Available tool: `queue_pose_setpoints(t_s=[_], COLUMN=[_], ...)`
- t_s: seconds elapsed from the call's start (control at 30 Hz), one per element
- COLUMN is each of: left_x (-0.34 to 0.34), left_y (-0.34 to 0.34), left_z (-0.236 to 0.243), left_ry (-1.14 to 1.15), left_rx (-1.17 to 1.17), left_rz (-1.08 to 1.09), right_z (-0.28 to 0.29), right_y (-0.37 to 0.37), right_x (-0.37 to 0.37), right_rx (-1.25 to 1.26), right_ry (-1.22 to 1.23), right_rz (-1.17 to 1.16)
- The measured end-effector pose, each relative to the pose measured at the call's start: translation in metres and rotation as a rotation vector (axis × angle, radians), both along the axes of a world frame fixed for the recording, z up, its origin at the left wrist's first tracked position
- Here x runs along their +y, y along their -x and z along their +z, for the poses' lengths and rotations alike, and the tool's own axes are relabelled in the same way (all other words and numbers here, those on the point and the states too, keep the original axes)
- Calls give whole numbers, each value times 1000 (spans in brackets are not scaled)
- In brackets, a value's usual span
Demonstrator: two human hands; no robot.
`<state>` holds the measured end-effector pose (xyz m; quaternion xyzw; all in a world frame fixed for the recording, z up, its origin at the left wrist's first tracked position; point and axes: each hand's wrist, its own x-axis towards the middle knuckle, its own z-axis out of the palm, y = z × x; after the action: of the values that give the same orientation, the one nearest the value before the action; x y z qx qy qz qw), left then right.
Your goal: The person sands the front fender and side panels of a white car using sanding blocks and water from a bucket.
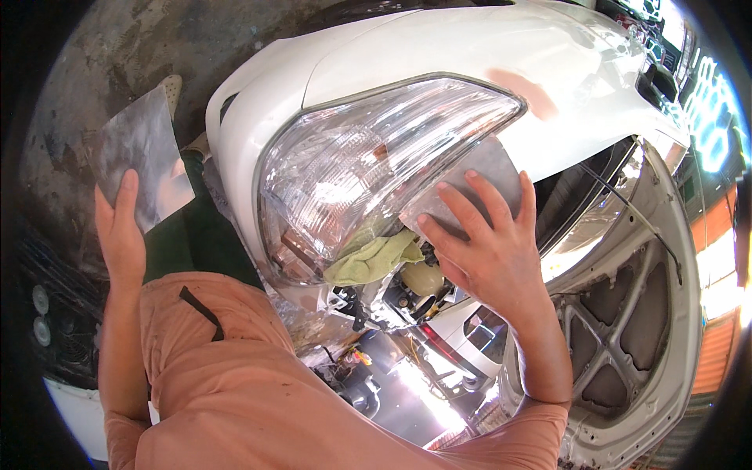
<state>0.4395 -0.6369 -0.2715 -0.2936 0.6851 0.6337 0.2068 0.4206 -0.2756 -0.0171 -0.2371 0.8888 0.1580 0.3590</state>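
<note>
My left hand (121, 235) pinches a shiny grey sheet (145, 145) by its lower corner, thumb on its face, held up beside my legs. My right hand (489, 243) lies with spread fingers over a second flat grey piece (470, 180), at the inner edge of a car's clear headlight (352, 164). How far the palm curls around that piece is hidden. Below the headlight, next to the right hand, a crumpled light-green cloth (376, 260) rests by the engine bay. White bodywork (392, 43) surrounds the lamp, with a dull pinkish patch (525, 92) near its far tip.
The raised hood (619, 329) stands at the right, with a thin prop rod (630, 210) near it. Engine parts (419, 282) show under the cloth. Another white car (478, 333) is beyond. A stained concrete floor (78, 86) lies at the left.
</note>
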Motion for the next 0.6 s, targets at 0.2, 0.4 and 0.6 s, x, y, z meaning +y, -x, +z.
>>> queue_pose_setpoints(t_s=[0.2,0.4,0.6], left_x=[-2,-4,-8], left_y=[1,0,0], left_z=[-1,-1,-5], left_ry=[-12,46,25], left_rx=[21,8,-29], left_rz=[-18,-7,-15], right_z=[11,26,15], right_y=[-2,7,14], right_x=[12,11,-1], right_rx=[-68,-72,-72], right_ry=[-16,-63,-33], right_rz=[-63,-24,-68])
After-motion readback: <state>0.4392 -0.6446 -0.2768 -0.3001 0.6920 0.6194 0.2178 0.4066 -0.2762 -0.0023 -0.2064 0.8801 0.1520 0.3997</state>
